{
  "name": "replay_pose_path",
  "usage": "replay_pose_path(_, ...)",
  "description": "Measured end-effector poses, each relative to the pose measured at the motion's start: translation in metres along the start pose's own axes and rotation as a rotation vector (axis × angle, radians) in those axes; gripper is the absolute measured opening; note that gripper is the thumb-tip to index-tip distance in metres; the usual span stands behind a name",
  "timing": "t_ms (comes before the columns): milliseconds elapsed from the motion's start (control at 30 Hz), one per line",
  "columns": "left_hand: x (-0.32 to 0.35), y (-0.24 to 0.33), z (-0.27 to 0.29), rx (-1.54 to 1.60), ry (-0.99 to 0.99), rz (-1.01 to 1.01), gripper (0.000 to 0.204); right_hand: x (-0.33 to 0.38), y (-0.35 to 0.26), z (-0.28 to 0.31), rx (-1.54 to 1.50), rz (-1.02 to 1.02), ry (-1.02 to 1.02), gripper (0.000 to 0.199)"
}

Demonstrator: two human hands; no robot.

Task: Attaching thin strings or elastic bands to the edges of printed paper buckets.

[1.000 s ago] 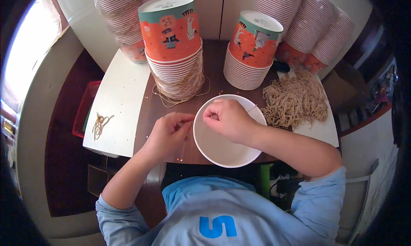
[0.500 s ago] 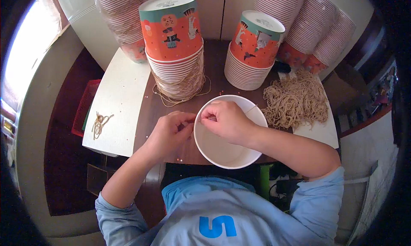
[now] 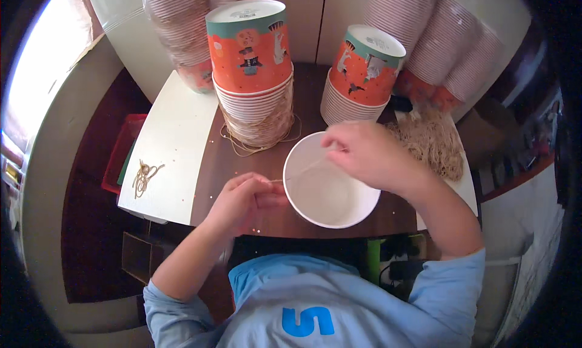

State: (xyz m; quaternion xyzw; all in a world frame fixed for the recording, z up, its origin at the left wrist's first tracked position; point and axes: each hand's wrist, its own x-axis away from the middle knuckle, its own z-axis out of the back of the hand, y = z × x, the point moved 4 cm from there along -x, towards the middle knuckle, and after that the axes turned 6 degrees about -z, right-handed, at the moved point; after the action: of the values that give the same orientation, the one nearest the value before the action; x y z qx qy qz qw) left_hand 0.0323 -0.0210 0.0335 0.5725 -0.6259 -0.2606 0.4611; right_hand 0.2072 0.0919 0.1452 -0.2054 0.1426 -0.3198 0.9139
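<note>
A white paper bucket (image 3: 330, 196) sits open side up near the table's front edge, its pale inside facing me. My right hand (image 3: 371, 157) is over its far right rim, thumb and fingertips pinched on a thin tan string (image 3: 307, 168). That string runs taut across the bucket's mouth to the left wall. Outside that wall, my left hand (image 3: 250, 196) pinches the string between thumb and forefinger, close to the rim. Whether the string passes through a hole in the wall is too small to tell.
Two upside-down stacks of orange-and-green paper buckets, a left stack (image 3: 248, 63) and a right stack (image 3: 364, 69), stand behind; tan strings loop round the left one. A tangled string pile (image 3: 436, 148) lies at right, a small string bunch (image 3: 144, 177) at left. Wrapped bucket stacks (image 3: 176, 27) line the back.
My right hand has moved right and away from the left rim, drawing the string across the bucket. My left hand has stayed beside the left wall. The bucket has shifted slightly right.
</note>
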Motion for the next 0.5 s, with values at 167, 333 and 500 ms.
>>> replay_pose_path(167, 0.039, -0.034, 0.006, 0.617, 0.007, -0.108, 0.016, 0.061, -0.041, 0.014, -0.131, 0.11, 0.091, 0.011)
replay_pose_path(333, 0.049, -0.068, -0.009, 0.859, 0.112, -0.17, 0.016, 0.1, -0.05, -0.08, -0.13, 0.331, 0.112, 0.019)
replay_pose_path(500, 0.051, -0.074, -0.017, 0.487, 0.057, -0.379, 0.01, 0.076, -0.023, -0.112, -0.169, 0.206, 0.327, 0.015)
